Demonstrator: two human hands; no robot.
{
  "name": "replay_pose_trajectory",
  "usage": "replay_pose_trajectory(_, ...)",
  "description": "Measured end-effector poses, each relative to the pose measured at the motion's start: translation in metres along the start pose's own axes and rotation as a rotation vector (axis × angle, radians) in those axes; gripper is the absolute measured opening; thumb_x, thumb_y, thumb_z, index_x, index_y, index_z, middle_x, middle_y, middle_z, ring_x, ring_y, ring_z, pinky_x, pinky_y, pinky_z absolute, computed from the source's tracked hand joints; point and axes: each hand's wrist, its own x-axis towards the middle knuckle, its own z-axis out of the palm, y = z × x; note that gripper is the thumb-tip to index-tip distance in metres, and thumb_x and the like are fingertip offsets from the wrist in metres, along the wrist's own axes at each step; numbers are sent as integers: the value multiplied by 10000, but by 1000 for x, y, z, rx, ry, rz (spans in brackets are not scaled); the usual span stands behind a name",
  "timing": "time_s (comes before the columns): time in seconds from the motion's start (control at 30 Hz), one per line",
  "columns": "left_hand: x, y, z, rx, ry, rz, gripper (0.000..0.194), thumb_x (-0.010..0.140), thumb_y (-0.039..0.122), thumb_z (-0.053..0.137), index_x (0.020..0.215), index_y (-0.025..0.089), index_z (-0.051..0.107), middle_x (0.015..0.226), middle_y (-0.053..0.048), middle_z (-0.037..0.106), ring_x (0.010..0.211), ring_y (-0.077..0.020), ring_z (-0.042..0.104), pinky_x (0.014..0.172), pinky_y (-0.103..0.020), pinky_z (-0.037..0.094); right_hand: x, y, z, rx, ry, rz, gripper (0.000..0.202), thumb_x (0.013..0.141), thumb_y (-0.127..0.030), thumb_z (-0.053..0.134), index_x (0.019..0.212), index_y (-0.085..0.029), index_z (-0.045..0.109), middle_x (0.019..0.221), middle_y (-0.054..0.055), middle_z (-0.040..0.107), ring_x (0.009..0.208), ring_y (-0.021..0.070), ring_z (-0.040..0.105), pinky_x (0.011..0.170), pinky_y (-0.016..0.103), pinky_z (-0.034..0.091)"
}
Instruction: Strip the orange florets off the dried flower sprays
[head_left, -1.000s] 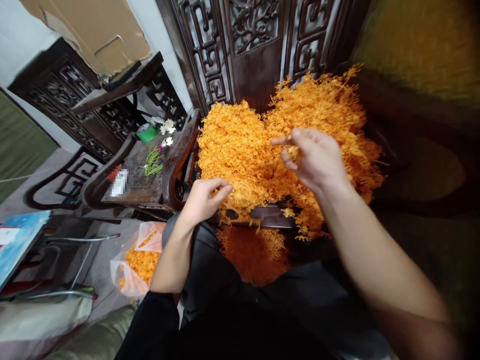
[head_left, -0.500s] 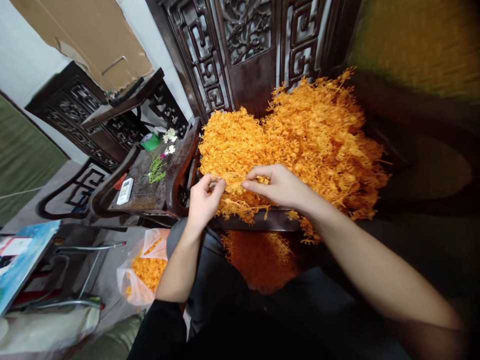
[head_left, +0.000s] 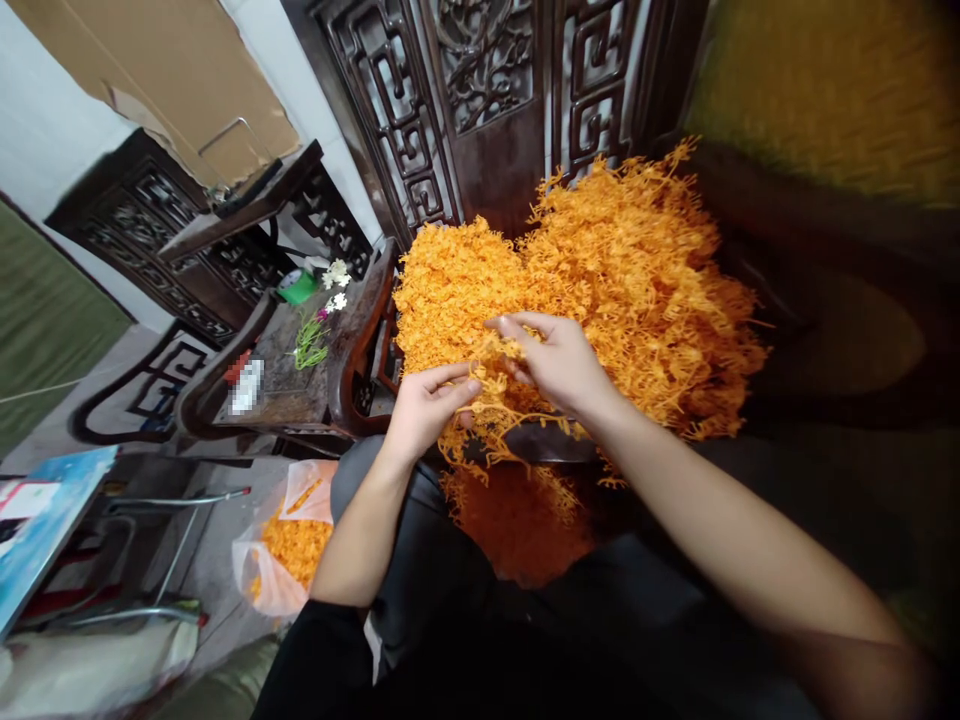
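Between my hands is a branching orange plastic sprig [head_left: 495,392], its stems spreading to either side. My left hand [head_left: 424,408] pinches it between thumb and fingertips from the left. On the other side, my right hand [head_left: 564,362] has its fingers curled in at the upper part of the sprig, thumb and forefinger close together; what exactly the fingertips grip is partly hidden. Just behind the hands lies a heap of small orange pieces [head_left: 454,285]. To its right rises a taller heap of orange branching sprigs [head_left: 637,265]. Both heaps rest on a dark wooden seat.
A carved wooden chair [head_left: 281,385] at left holds green tape [head_left: 298,287], green stems [head_left: 309,340] and white flowers [head_left: 337,273]. On the floor, a plastic bag [head_left: 281,590] contains orange pieces. A folding table [head_left: 56,520] stands at far left. A carved backrest [head_left: 495,160] stands behind the heaps.
My right hand has risen slightly and curled inward. My left hand has shifted a little right and down, and the sprig between them now sits more raised and visible.
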Motion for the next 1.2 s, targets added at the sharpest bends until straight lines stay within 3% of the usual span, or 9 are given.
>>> replay_pose_trajectory(0.13,5,-4,1,-26,112,46,633,705,513,829,1165,88,736,932,-89,734,559,-60,611,527,-188,534,0,2,0,254,3,101,703,729,-756,770,1098,-158,765,808,43,551,571,80,390,466,246,301)
replay_pose_trajectory(0.27,5,-2,-3,-48,105,62,612,704,496,834,1149,88,739,909,-82,732,535,-54,597,502,-184,511,3,4,-11,75,-177,44,884,719,-665,834,1447,-207,627,759,20,593,540,108,434,509,281,379)
replay_pose_trajectory(0.37,1,3,-6,-71,65,69,581,683,460,851,1113,82,751,912,-78,724,570,-61,603,498,-195,519,9,3,-21,-237,-307,-118,716,742,-515,856,1372,-221,687,1093,85,723,903,224,676,827,393,538)
replay_pose_trajectory(0.47,-2,8,-9,-92,63,39,556,674,437,853,1078,69,748,864,-73,714,573,-71,599,474,-190,490,12,2,-27,-506,-392,-342,355,848,-441,772,1097,-188,770,1103,88,722,1045,250,669,963,409,500)
replay_pose_trajectory(0.6,-3,12,-12,-103,-39,-135,474,652,376,849,984,63,719,742,-52,685,446,-76,534,392,-189,375,11,10,-28,-1090,-209,-701,256,1018,-303,518,978,-166,731,987,104,633,763,190,565,641,353,401)
replay_pose_trajectory(0.73,-3,18,-18,-176,-87,-246,438,551,306,857,867,62,676,664,-46,667,377,-74,479,347,-176,279,27,29,-42,-1366,25,-722,276,1017,-202,400,957,-159,666,987,117,616,731,193,514,548,359,251)
replay_pose_trajectory(0.9,-5,21,-31,-300,-25,-166,464,524,336,867,811,74,614,559,-7,592,331,-71,443,331,-169,225,50,31,-73,-885,367,-528,167,917,-304,586,817,-170,586,977,140,656,881,245,609,723,398,475)
replay_pose_trajectory(1.07,7,13,-26,-381,-29,-85,469,607,349,848,900,94,587,564,38,547,349,-47,442,363,-156,291,23,16,-32,-55,-109,-62,268,809,-360,767,862,-178,577,1014,106,695,724,197,669,558,369,562)
replay_pose_trajectory(1.2,9,9,-21,-410,8,-57,559,566,343,879,993,102,610,685,21,618,423,-48,508,375,-153,354,10,17,-1,240,-272,70,387,783,-429,818,1045,-193,660,748,15,574,552,119,528,428,277,448)
